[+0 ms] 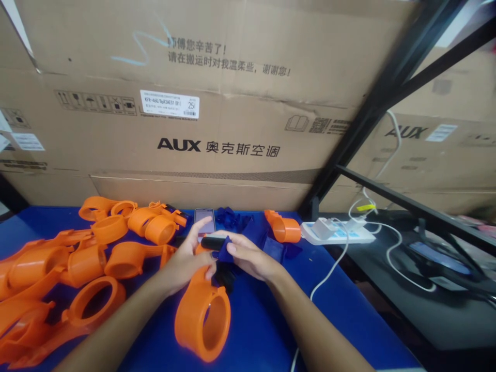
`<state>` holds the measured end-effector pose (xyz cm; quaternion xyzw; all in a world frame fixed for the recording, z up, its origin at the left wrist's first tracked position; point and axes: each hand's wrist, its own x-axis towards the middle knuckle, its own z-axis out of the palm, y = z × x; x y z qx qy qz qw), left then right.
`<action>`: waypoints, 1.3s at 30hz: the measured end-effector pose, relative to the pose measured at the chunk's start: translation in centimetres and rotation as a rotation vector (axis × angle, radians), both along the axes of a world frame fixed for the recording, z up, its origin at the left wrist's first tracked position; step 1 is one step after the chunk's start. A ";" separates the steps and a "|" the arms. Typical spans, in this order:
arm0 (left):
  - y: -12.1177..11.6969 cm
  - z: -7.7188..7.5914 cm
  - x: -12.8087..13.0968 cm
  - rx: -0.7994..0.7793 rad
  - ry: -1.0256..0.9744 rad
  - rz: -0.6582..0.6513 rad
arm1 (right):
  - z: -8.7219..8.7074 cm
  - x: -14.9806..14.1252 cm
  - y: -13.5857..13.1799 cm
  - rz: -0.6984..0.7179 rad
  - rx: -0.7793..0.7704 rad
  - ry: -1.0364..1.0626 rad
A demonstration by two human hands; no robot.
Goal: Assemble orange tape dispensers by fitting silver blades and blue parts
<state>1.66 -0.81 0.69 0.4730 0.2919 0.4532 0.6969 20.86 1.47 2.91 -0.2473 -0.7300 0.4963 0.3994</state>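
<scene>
An orange plastic ring part [202, 319] lies on the blue table [271, 330] in front of me, its handle end reaching up between my hands. My left hand [186, 261] grips that handle end, fingers curled round it. My right hand [248, 258] pinches a dark blue strap piece [225, 253] with a short black cylinder [213, 243] against the same end. Both hands touch at the middle of the table.
Several orange ring parts [77, 258] are heaped at the left. A phone [204, 221], more blue pieces [232, 217] and one orange part [282, 227] lie behind my hands. A white power strip [337, 232] with cables sits at the right. Cardboard boxes [194, 103] stand behind.
</scene>
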 end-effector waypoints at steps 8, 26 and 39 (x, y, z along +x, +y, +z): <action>0.8 -0.4 0.2 0.098 -0.005 0.115 | -0.9 -0.5 0.9 -0.208 -0.168 0.188; 0.8 -0.4 0.5 0.183 0.230 0.352 | -1.9 -2.1 0.2 -0.397 -0.123 0.168; 1.0 -0.6 0.5 0.129 0.183 0.367 | -1.8 -2.5 0.2 -0.404 -0.108 0.130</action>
